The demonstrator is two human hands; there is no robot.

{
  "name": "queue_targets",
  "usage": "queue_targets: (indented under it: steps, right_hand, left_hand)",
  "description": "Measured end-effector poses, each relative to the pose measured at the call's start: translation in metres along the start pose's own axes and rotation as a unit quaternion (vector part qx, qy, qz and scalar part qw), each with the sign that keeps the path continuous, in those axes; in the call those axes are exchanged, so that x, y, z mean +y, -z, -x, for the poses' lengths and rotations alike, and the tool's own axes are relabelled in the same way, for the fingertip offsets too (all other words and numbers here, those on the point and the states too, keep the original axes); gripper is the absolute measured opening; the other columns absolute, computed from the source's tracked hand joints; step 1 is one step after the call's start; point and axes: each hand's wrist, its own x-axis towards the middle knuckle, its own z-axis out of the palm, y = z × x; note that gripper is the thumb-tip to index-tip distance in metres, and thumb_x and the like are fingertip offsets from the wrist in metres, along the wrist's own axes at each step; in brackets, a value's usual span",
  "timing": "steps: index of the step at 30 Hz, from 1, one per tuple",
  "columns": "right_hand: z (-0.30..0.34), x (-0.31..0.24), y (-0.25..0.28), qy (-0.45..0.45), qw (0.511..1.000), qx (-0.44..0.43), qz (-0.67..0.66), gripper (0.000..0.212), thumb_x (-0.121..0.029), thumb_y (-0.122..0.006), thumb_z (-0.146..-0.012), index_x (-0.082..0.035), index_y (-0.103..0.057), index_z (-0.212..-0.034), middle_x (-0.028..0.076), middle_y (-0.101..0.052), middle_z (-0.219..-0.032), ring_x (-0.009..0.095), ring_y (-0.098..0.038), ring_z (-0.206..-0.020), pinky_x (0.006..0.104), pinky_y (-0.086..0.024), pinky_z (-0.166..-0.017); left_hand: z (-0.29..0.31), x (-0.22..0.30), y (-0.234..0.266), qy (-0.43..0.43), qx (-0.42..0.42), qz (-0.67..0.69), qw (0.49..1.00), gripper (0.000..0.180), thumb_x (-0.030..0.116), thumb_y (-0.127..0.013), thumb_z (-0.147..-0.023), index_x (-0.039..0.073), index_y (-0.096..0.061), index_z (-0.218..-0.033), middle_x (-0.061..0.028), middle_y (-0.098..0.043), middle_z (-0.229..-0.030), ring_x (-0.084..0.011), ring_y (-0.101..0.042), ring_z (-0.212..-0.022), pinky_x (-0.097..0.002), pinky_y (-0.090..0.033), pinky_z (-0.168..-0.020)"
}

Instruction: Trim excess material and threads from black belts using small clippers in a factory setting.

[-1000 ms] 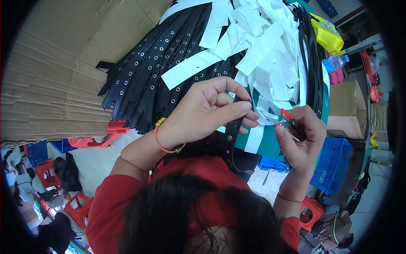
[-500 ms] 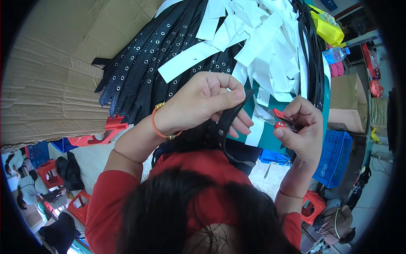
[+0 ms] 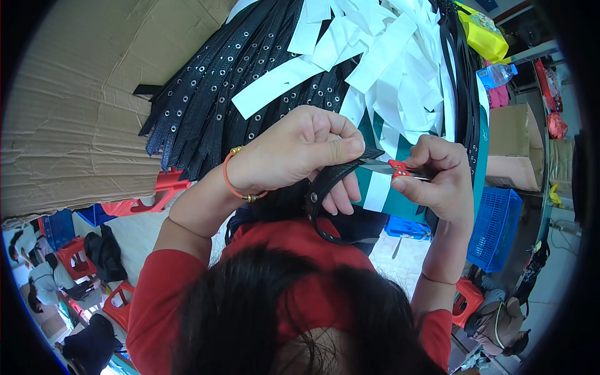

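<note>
My left hand [image 3: 306, 153] pinches a black belt [image 3: 325, 183] with metal eyelets between thumb and fingers, close to its pointed end. The rest of the belt curves down in front of my red shirt. My right hand [image 3: 437, 178] grips small thread snips [image 3: 398, 169] with red handles. Their blades lie against the edge of the belt just right of my left thumb; whether they cut anything there is too small to tell. Beyond my hands, a thick pile of black eyeleted belts [image 3: 219, 87] fans out on the table, with white paper strips [image 3: 387, 69] heaped beside it.
A large cardboard sheet [image 3: 75, 112] fills the left. Right of the green table [image 3: 387, 212] are a blue plastic basket [image 3: 495, 228], an open cardboard box [image 3: 515, 147], a water bottle [image 3: 497, 76] and a yellow bag [image 3: 484, 39]. Red stools [image 3: 76, 257] and other people are in the background.
My right hand has moved left with the snips, bringing the blades from apart to against the belt's edge. The belt end in my left hand has tilted lower.
</note>
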Motion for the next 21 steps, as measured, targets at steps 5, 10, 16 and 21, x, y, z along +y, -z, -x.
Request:
queue_targets:
  steps: [5, 10, 16, 21]
  right_hand:
    - [-0.004, 0.007, -0.004, -0.009, 0.999, -0.009, -0.038, 0.033, -0.010, -0.078, -0.065, -0.005, -0.046, -0.061, -0.006, -0.044, -0.057, 0.000, -0.033, -0.053, 0.0178, -0.023, -0.045]
    - [-0.006, 0.007, -0.011, -0.028, 0.999, -0.004, -0.026, 0.033, -0.010, -0.078, -0.065, -0.006, -0.045, -0.061, -0.006, -0.043, -0.057, 0.000, -0.033, -0.052, 0.0185, -0.023, -0.045]
    - [-0.003, 0.014, -0.016, 0.033, 0.999, 0.008, 0.002, 0.034, -0.008, -0.077, -0.064, -0.005, -0.044, -0.060, -0.005, -0.043, -0.057, 0.001, -0.033, -0.053, 0.0189, -0.025, -0.046]
    - [-0.003, 0.028, -0.013, 0.039, 0.947, 0.150, -0.281, 0.021, -0.021, -0.061, -0.079, -0.003, -0.050, -0.080, -0.002, -0.042, -0.058, 0.002, -0.030, -0.041, 0.0183, -0.024, -0.038]
  left_hand:
    - [0.002, 0.000, 0.003, -0.003, -0.005, 0.008, 1.000, 0.034, 0.028, -0.049, -0.091, -0.006, -0.048, -0.098, -0.0187, -0.063, -0.072, -0.0221, -0.065, -0.058, -0.0230, -0.050, -0.046]
    - [0.003, -0.001, 0.003, 0.008, -0.005, 0.005, 1.000, 0.034, 0.027, -0.049, -0.091, -0.006, -0.048, -0.098, -0.0186, -0.062, -0.071, -0.0216, -0.064, -0.056, -0.0238, -0.051, -0.046]
    - [0.005, -0.004, 0.005, -0.008, -0.006, 0.022, 1.000, 0.035, 0.028, -0.049, -0.091, -0.006, -0.048, -0.097, -0.0178, -0.062, -0.070, -0.0210, -0.064, -0.054, -0.0238, -0.050, -0.045]
    - [0.006, 0.001, 0.003, -0.041, 0.004, 0.009, 0.999, 0.031, 0.027, -0.048, -0.091, -0.004, -0.047, -0.094, -0.0172, -0.062, -0.069, -0.0211, -0.063, -0.053, -0.0240, -0.050, -0.045]
